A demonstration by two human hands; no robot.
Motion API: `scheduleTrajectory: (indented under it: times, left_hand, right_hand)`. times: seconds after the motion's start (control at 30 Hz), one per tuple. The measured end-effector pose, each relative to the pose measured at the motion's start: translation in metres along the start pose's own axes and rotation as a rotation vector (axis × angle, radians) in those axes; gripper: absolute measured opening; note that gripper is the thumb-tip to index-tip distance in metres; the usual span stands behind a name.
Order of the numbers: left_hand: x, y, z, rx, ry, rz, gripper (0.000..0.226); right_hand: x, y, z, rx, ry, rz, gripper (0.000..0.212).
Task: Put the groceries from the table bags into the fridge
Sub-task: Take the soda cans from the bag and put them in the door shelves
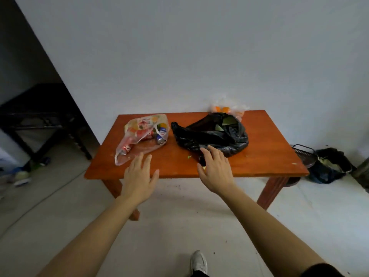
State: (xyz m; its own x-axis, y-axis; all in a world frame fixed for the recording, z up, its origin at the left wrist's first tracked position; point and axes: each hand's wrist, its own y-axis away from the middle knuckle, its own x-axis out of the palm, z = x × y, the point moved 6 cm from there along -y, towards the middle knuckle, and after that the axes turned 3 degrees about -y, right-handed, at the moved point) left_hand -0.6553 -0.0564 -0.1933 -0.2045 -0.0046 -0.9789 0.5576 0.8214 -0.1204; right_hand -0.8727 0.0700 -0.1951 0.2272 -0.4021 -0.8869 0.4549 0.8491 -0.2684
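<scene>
Hands spread wide, empty: left hand (139, 174) just short of the clear bag of cans (141, 134), right hand (215, 170) at the black bag (211, 134) on the tabletop (269, 146). Unpacking looks unstarted; next, grip a bag's mouth.

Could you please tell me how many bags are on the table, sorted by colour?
Clear: 2, the can bag and the rear bag holding orange items
Black: 1, the black bag
Total: 3
</scene>
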Motion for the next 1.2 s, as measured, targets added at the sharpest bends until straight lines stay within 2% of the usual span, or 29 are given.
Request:
scheduleTrajectory:
  times: [0.13,0.27,0.37,0.5,0.67,0.77,0.93,1.03,1.1,1.2]
  left_hand:
    - [0.019,-0.069,0.039,-0.044,-0.040,0.110,0.064]
    - [0.034,-0.127,0.077,-0.047,-0.038,0.195,0.061]
    - [0.050,-0.155,0.108,-0.117,0.043,0.251,0.055]
    - [0.084,-0.192,0.149,-0.158,0.134,0.317,0.049]
    - [0.140,-0.244,0.206,-0.226,0.314,0.425,0.046]
    - [0.170,-0.269,0.241,-0.318,0.386,0.501,0.052]
    - [0.188,-0.295,0.271,-0.374,0.320,0.457,0.079]
    - [0.194,-0.302,0.276,-0.422,0.359,0.450,0.091]
    - [0.200,-0.307,0.282,-0.451,0.396,0.426,0.098]
    - [0.209,-0.314,0.294,-0.531,0.466,0.375,0.101]
  right_hand:
    - [0.057,-0.093,0.016,-0.043,-0.059,0.177,0.056]
    - [0.111,-0.172,0.048,-0.138,-0.204,0.437,0.047]
    - [0.153,-0.210,0.077,-0.159,-0.319,0.589,0.047]
    - [0.208,-0.248,0.107,-0.158,-0.348,0.713,0.051]
    - [0.272,-0.295,0.123,-0.062,-0.258,0.741,0.053]
    - [0.303,-0.314,0.122,0.065,-0.194,0.709,0.055]
    - [0.338,-0.325,0.106,0.317,0.013,0.705,0.079]
    - [0.344,-0.326,0.095,0.497,-0.082,0.654,0.084]
    - [0.348,-0.329,0.088,0.550,-0.128,0.598,0.082]
    - [0.348,-0.340,0.080,0.552,0.010,0.481,0.082]
